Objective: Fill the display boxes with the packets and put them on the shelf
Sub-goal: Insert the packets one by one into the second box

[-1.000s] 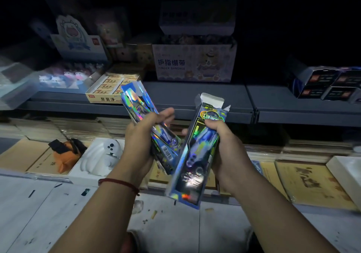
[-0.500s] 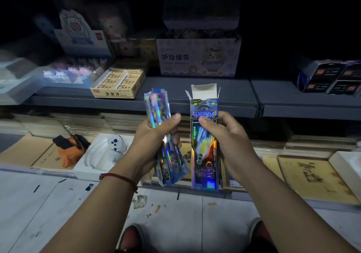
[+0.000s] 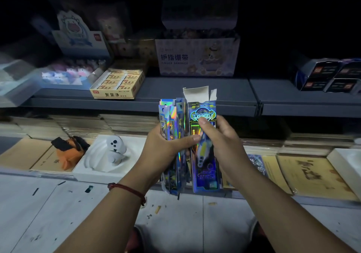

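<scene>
Display box [image 3: 205,145] upright beside packets [image 3: 172,127], long axes vertical, flap up.

The fingers of the left hand [image 3: 163,149] are hidden behind the packets [image 3: 172,116], whose number cannot be told, and the right hand [image 3: 222,143] covers the middle of the display box [image 3: 204,176], whose inside does not show. The top of the finger bandage carton [image 3: 197,57] is lost in darkness, the clear case [image 3: 15,81] at far left is blurred, and the black boxes [image 3: 328,75] run off the right edge.
</scene>
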`<state>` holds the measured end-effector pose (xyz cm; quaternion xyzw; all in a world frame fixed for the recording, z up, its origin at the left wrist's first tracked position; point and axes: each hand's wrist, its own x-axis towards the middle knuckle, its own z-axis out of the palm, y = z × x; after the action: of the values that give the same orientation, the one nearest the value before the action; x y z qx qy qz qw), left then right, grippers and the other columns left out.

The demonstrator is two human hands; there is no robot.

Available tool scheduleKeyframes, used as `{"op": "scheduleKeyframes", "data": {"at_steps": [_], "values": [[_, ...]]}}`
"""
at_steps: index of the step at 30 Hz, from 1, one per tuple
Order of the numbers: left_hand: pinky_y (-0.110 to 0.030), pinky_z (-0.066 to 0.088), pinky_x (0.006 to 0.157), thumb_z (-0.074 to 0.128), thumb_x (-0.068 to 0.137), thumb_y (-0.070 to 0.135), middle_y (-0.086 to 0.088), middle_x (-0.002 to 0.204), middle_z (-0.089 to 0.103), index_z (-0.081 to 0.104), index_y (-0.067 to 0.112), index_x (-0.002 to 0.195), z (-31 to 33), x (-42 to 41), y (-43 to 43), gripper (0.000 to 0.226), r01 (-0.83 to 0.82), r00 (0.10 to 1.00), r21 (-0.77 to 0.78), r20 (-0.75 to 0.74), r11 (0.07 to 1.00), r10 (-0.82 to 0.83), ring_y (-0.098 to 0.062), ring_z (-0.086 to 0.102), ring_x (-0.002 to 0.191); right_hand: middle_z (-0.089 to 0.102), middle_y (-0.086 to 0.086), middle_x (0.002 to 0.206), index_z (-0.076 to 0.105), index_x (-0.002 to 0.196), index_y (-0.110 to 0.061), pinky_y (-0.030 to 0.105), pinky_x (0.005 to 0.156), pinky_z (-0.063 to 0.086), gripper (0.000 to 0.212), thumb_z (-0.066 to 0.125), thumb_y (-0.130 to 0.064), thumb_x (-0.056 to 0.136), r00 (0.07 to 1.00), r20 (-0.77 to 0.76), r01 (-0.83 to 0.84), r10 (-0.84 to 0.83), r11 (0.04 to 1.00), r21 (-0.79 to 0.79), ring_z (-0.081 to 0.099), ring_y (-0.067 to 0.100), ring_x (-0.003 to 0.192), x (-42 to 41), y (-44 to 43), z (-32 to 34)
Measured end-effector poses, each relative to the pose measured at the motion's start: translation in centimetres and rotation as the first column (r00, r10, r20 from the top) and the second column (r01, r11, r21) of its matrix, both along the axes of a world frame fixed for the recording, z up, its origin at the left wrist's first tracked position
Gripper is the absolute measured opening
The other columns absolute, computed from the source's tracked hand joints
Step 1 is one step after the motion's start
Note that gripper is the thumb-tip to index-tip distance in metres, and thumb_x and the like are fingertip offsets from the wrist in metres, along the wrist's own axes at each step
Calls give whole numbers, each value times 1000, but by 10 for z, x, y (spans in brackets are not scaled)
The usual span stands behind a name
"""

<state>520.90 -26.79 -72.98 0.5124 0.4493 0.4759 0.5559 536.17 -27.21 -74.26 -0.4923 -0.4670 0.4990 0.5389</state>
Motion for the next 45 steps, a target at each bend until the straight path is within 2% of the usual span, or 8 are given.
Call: {"op": "scheduleKeyframes", "data": {"at_steps": [9, 14, 19, 24, 31, 35, 39, 45], "values": [[-48, 59, 76, 83, 75, 11, -18, 94, 76, 71, 4, 103, -1, -9, 1, 31, 44, 998, -66, 41, 997, -41, -40, 68, 77, 74, -11, 113, 65, 123, -32, 45, 98, 57, 27, 65, -40, 98, 999, 45, 8, -12, 997, 81, 71, 9, 106, -6, -8, 6], [-37, 59, 65, 83, 77, 9, -14, 80, 75, 72, 2, 99, 1, -8, 0, 26, 16, 999, -18, -30, 1000, -16, -26, 65, 64, 66, -9, 122, 54, 137, -31, 42, 97, 55, 45, 69, -38, 95, 971, 191, 117, -145, 981, 153, 65, 7, 110, -6, -5, -1], [-32, 55, 59, 84, 77, 4, -7, 76, 73, 71, 3, 97, -2, -7, 3, 24, 30, 992, 5, -120, 1000, -30, -19, 65, 59, 43, -1, 124, 60, 138, -32, 34, 99, 46, 50, 74, -28, 91, 688, 540, 87, -484, 794, 602, 47, 18, 116, 4, -7, 3], [-38, 58, 61, 87, 73, 4, -16, 82, 73, 69, 4, 98, -7, -11, 6, 31, 79, 970, 33, -233, 996, -69, -26, 68, 65, 52, 4, 134, 75, 116, -31, 44, 101, 41, 27, 72, -31, 89, 584, 584, 21, -564, 730, 684, 46, 24, 124, 10, -6, 9], [-35, 57, 63, 86, 74, 4, -16, 88, 75, 71, 7, 99, -11, -8, 2, 30, 135, 951, 12, -283, 991, -126, -24, 70, 70, 55, -2, 139, 78, 107, -33, 47, 104, 41, 23, 70, -34, 85, 632, 626, -45, -458, 784, 619, 45, 21, 131, 11, -8, 11], [-52, 59, 71, 93, 68, 15, -14, 85, 75, 72, 18, 94, -16, -12, 5, 33, 126, 935, 18, -337, 992, -113, -25, 69, 69, 56, -9, 133, 73, 84, -28, 51, 99, 41, 4, 76, -29, 81, 677, 611, -48, -410, 804, 593, 45, 15, 128, 13, -8, 12], [-59, 58, 78, 94, 64, 23, -15, 85, 75, 70, 15, 93, -18, -14, 6, 39, 136, 913, 11, -391, 991, -121, -38, 73, 79, 57, -13, 132, 72, 82, -28, 50, 99, 42, 4, 74, -30, 85, 702, 601, -78, -382, 797, 598, 43, 13, 129, 18, -8, 11], [-53, 57, 89, 93, 68, 14, -1, 96, 78, 71, 16, 100, -19, -15, 4, 40, 212, 875, -35, -438, 977, -206, -23, 75, 91, 64, -5, 111, 70, 86, -18, 26, 99, 39, 5, 74, -16, 89, 763, 402, 153, -506, 746, 649, 54, 17, 113, 29, -4, 23]]}}
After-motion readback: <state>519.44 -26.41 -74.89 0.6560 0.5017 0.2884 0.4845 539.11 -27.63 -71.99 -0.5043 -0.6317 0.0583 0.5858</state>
